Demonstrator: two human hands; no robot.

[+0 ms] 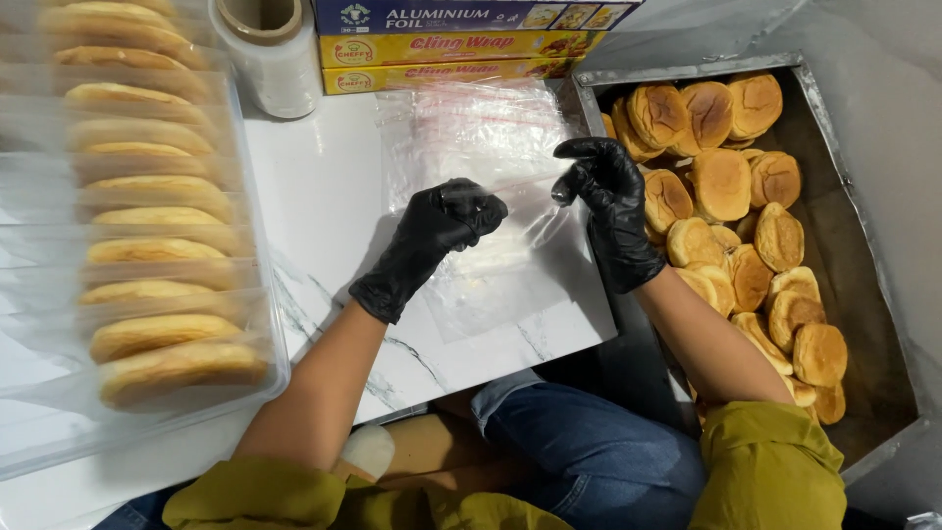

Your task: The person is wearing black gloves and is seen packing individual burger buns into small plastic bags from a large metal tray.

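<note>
Both my hands wear black gloves. My left hand (442, 224) pinches the top left edge of a clear plastic bag (496, 280), and my right hand (606, 196) pinches its top right edge. The bag hangs lifted a little above the white marble tabletop (314, 196). Under and behind it lies a stack of more clear plastic bags (481, 128) with red strips. To my right, a metal tray (844, 255) holds several round golden buns (721, 184).
A clear plastic bin (250, 245) at the left holds a row of bagged buns (157, 196). A roll of cling film (267, 54) and stacked blue and yellow foil and wrap boxes (451, 44) stand at the back. My knees show below the table's edge.
</note>
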